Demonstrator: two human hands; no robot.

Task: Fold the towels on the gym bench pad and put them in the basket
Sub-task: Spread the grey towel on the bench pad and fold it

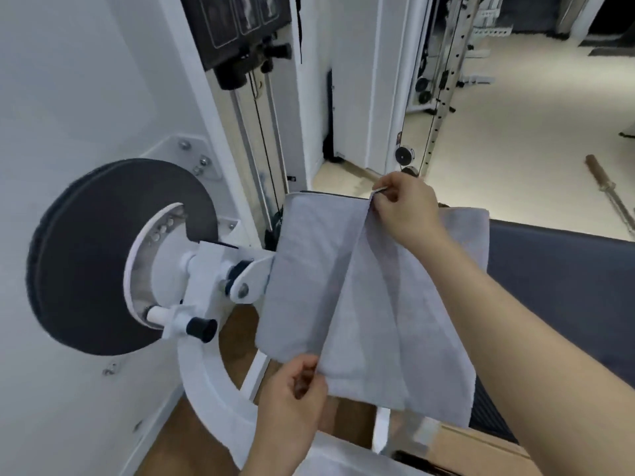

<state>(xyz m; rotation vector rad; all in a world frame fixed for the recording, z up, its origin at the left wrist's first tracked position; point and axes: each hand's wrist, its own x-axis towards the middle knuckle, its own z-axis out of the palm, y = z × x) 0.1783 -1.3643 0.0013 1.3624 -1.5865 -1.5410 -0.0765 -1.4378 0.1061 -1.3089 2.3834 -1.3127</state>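
A grey towel lies spread over the end of the dark padded tabletop of the gym bench, its left part hanging over the pad's end. The right hand has its grip clamped on the towel's far corner, thumb and forefinger pinching the white hem. The left hand pinches the near edge, fingers curled round the cloth. Between the two hands a raised fold line runs along the towel, and one layer lies over the other to the right of it. Past the right wrist more pale cloth rests on the pad; whether it is a second towel cannot be told. To the left stands a white exercise machine with a round black disc. A barbell lies on the pale floor beyond.
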